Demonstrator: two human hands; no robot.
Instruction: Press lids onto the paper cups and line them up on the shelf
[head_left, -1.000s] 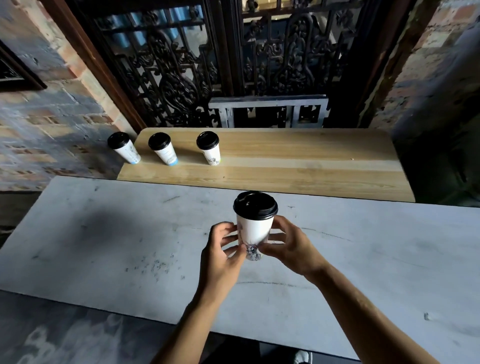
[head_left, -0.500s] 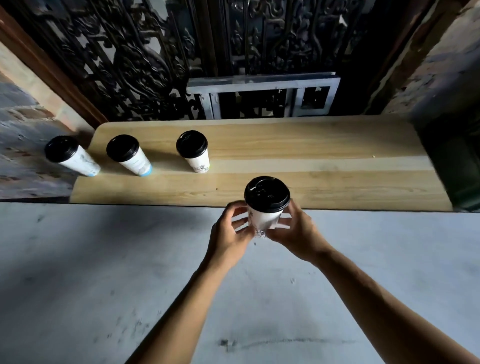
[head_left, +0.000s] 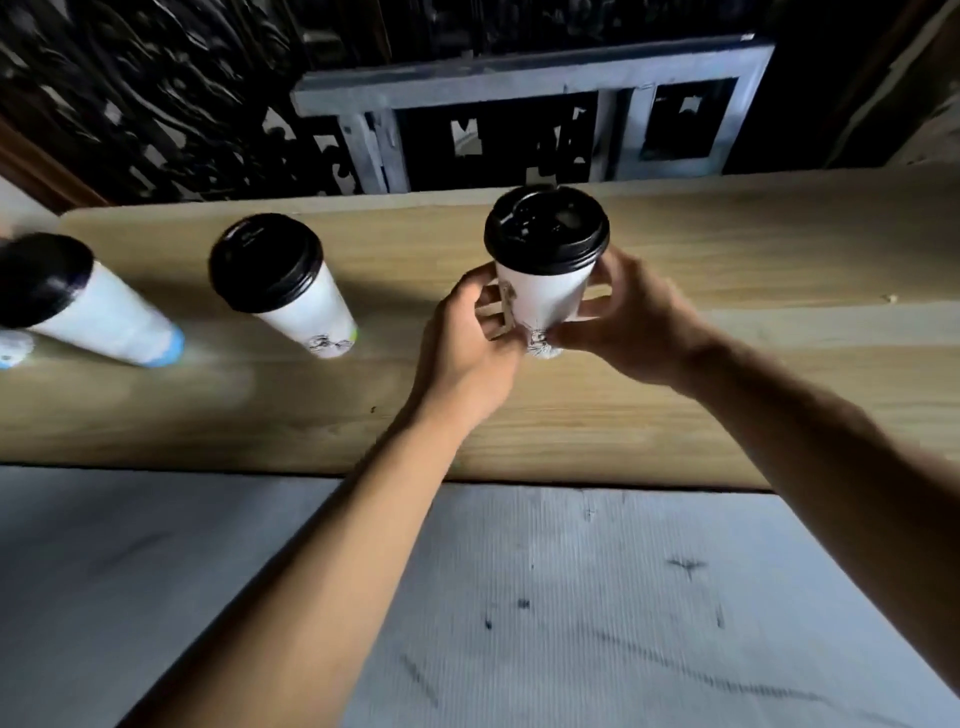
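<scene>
A white paper cup with a black lid is held upright over the wooden shelf, to the right of the row. My left hand grips its lower left side and my right hand its lower right side. I cannot tell whether its base touches the wood. Two other lidded cups stand on the shelf: one just left of the held cup, another with a blue base at the far left. A sliver of a third cup shows at the left edge.
The grey table top lies below the shelf's front edge. Behind the shelf stand dark ornate ironwork and a grey metal frame. Bare wood stretches to the right of the held cup.
Both hands have carried the lidded cup forward from above the grey table to over the wooden shelf, to the right of the standing cups. The view has moved closer to the shelf.
</scene>
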